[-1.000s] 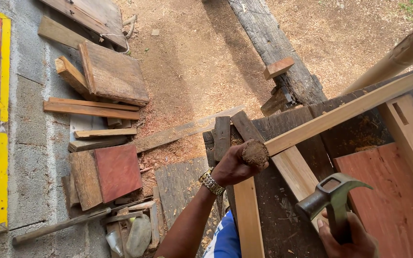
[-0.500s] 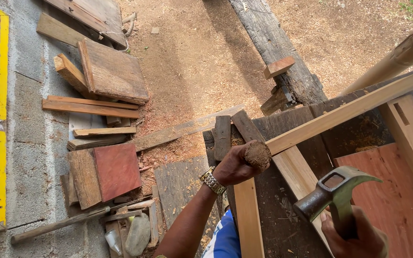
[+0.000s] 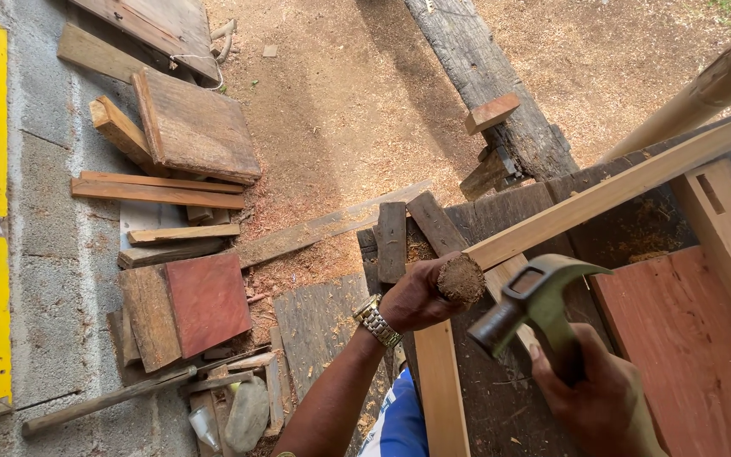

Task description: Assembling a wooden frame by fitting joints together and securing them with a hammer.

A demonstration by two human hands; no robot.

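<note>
my left hand point(image 3: 416, 300) is closed around a short round wooden peg point(image 3: 461, 279), pressing its end against the corner where two pale timber rails point(image 3: 611, 193) meet on the dark table point(image 3: 501, 398). my right hand point(image 3: 598, 398) grips a claw hammer point(image 3: 539, 292) by the handle, its head raised just beside the peg, not touching it.

single head camera looks steeply down, close over workbench point(image 3: 501, 398).
</note>
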